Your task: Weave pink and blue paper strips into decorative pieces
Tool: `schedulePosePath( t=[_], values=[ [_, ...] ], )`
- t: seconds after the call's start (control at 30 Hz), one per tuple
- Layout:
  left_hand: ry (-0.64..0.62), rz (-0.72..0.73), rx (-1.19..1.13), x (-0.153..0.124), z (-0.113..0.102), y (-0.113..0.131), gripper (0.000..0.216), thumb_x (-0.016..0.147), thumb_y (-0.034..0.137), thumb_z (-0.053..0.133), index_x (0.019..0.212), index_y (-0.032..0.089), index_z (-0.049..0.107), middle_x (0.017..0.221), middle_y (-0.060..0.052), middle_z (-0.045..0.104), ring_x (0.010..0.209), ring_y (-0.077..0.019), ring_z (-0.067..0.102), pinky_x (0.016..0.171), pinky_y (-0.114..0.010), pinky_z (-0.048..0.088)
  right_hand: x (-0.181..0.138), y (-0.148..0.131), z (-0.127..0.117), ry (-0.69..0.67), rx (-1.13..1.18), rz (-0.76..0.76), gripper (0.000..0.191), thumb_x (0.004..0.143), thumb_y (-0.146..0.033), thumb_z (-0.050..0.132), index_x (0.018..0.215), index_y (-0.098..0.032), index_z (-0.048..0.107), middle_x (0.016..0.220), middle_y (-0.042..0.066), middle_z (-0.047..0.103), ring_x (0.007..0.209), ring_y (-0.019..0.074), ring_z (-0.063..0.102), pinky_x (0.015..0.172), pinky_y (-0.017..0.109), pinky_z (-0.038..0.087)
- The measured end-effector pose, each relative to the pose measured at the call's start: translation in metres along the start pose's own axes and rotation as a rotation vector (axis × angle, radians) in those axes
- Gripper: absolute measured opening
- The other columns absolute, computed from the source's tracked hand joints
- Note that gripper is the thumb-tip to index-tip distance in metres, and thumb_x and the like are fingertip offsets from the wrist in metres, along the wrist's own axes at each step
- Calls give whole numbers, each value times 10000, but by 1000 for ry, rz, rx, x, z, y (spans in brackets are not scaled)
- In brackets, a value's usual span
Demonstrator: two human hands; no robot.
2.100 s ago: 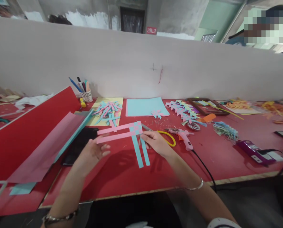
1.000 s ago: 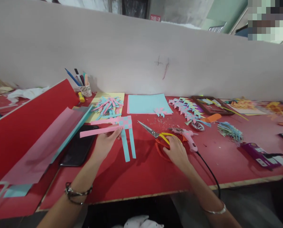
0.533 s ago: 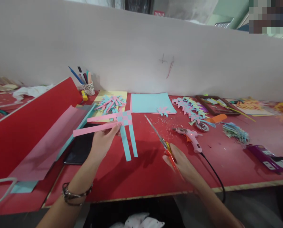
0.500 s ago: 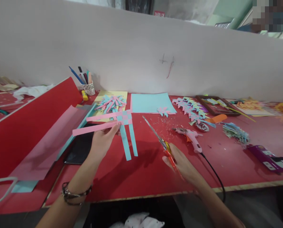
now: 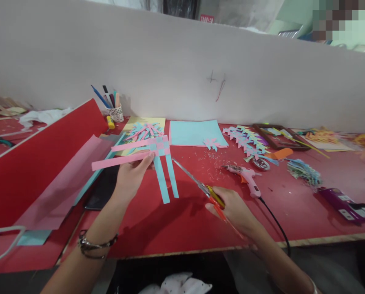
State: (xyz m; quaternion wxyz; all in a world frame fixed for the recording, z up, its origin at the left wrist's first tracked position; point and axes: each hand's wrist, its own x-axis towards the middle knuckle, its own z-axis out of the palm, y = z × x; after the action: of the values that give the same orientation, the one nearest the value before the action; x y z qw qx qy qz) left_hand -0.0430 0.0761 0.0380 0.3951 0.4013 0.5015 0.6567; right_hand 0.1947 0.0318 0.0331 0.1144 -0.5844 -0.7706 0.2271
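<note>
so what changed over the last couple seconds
The right hand let go of the woven paper strips, picked the scissors up off the table and now points them toward the strips. The left hand kept hold of the strips; the glue gun stayed put.

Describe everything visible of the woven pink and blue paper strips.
The woven pink and blue paper strips form a chequered square where two pink cross two blue. Pink ends run left, blue ends hang down. The left hand pinches the lower pink strip, held above the table; yellow-handled scissors point at it.
</note>
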Motion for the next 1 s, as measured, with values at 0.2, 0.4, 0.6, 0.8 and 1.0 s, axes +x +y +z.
schedulePosePath(
  t=[0.2, 0.4, 0.6, 0.8, 1.0],
  values=[
    [-45, 28, 24, 1, 0, -5, 157, 585, 342, 654, 584, 189, 619, 534, 17, 589, 515, -109, 545, 517, -236, 506, -1, -5, -2, -6, 39, -3, 290, 693, -359, 518, 582, -190, 312, 549, -54, 365, 500, 72, 295, 468, 182, 228],
    [18, 14, -67, 3, -3, -4, 140, 572, 318, 670, 574, 186, 624, 536, 22, 586, 507, -92, 526, 513, -228, 506, -2, -7, -4, -5, 36, 15, 257, 672, -326, 532, 595, -194, 325, 568, -50, 379, 512, 78, 306, 476, 188, 235],
    [-11, 26, -78, -1, -2, 0, 106, 582, 291, 659, 592, 189, 632, 568, 17, 601, 526, -94, 538, 516, -222, 497, -3, -9, -5, 26, 24, -31, 231, 681, -333, 534, 601, -188, 375, 579, -39, 413, 521, 83, 330, 483, 188, 249],
    [-20, 7, -49, -2, 0, -4, 133, 589, 321, 652, 617, 192, 637, 605, 3, 628, 561, -117, 568, 529, -237, 499, -2, -11, -6, 7, 17, -36, 250, 702, -353, 523, 595, -184, 373, 587, -38, 414, 528, 81, 322, 486, 187, 233],
    [-4, -11, -86, -1, 0, -6, 145, 558, 316, 681, 593, 183, 633, 565, 11, 612, 521, -98, 540, 507, -222, 492, -2, -10, -6, -5, 10, -19, 280, 701, -369, 527, 590, -184, 349, 583, -43, 397, 524, 76, 305, 482, 185, 222]
  ],
)
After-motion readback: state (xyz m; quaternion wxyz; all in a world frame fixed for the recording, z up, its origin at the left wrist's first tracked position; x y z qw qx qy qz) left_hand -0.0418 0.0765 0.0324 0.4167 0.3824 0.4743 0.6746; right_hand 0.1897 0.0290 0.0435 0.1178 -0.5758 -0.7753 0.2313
